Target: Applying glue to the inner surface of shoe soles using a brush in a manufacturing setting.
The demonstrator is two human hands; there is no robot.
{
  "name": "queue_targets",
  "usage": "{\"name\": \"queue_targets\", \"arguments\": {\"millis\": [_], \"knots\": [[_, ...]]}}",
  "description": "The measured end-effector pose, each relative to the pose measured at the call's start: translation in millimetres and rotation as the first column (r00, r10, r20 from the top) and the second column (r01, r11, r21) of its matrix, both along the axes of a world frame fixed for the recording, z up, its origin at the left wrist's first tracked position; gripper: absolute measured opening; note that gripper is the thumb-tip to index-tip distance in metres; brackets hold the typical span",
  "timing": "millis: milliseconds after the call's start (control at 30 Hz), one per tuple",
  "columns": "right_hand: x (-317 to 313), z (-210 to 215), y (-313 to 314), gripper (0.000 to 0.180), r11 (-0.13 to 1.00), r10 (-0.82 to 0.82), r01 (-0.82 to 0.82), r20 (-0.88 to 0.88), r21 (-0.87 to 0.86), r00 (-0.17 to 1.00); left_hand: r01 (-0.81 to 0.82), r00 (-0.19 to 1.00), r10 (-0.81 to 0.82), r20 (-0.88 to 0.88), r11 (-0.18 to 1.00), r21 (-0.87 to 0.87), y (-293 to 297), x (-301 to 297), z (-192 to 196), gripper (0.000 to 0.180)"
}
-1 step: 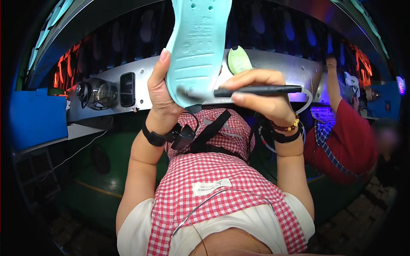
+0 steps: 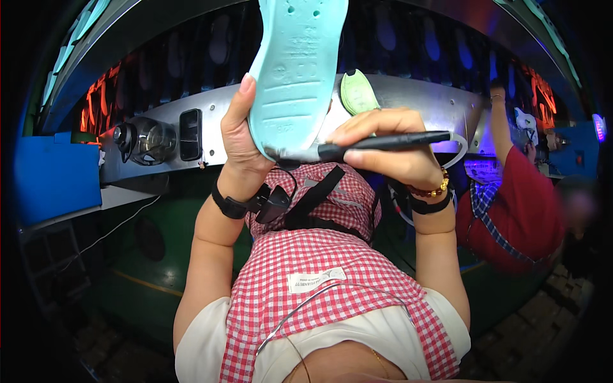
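Note:
A light blue shoe sole (image 2: 297,76) stands upright in front of me, its heel end low and its upper end cut off by the picture's top edge. My left hand (image 2: 239,131) grips it by the left side of the heel, thumb up along the edge. In my right hand (image 2: 408,163) is a brush (image 2: 396,142) with a black handle, held almost level between thumb and fingers. Its bristles touch the bottom rim of the heel. Behind my right fingers, a light green sole-like piece (image 2: 357,92) lies on the metal bench.
On the metal bench (image 2: 434,96) to the left are a glass jug (image 2: 153,140) and a black tray (image 2: 190,134). A pale tube (image 2: 461,150) curves by the brush handle. At right, a co-worker's arm (image 2: 500,127) reaches toward a dark rack of soles. A blue box (image 2: 54,179) stands far left.
The brush tip has moved down and slightly left, from the heel's face to its bottom rim. The brush handle has tilted a little. My left hand and the sole have barely moved.

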State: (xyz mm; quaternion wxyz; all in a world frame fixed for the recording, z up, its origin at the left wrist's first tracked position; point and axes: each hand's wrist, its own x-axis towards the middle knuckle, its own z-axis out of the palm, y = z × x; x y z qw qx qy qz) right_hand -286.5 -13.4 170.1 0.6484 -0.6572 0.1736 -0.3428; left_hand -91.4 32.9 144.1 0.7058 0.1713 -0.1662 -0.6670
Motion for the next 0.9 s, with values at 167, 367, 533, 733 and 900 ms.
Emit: {"name": "queue_targets", "arguments": {"millis": [167, 367, 533, 733, 900], "knots": [[-2, 1, 4, 0.017, 0.997, 0.066, -0.07, -0.095, -0.035, 0.993, 0.021, 1.0, -0.021, 0.016, 1.0, 0.019, -3, 5, -1, 0.045], [-7, 6, -1, 0.017, 0.957, 0.106, -0.09, 0.041, -0.277, 0.994, 0.31, 0.946, -0.289, -0.146, 0.94, 0.145, -7, 8, 6, 0.04], [-15, 10, -18, 0.015, 0.751, 0.366, -0.464, -0.289, -0.469, 0.885, 0.372, 0.855, -0.476, 0.208, 0.841, 0.392, -6, 6, 11, 0.036], [-24, 9, -20, 0.016, 0.742, 0.317, -0.428, -0.292, -0.516, 0.902, 0.496, 0.807, -0.579, 0.119, 0.773, 0.394, -4, 6, 11, 0.036], [-29, 17, -24, 0.016, 0.753, 0.33, -0.446, -0.309, -0.483, 0.892, 0.459, 0.81, -0.571, 0.131, 0.757, 0.465, 3, 8, 10, 0.035]]}}
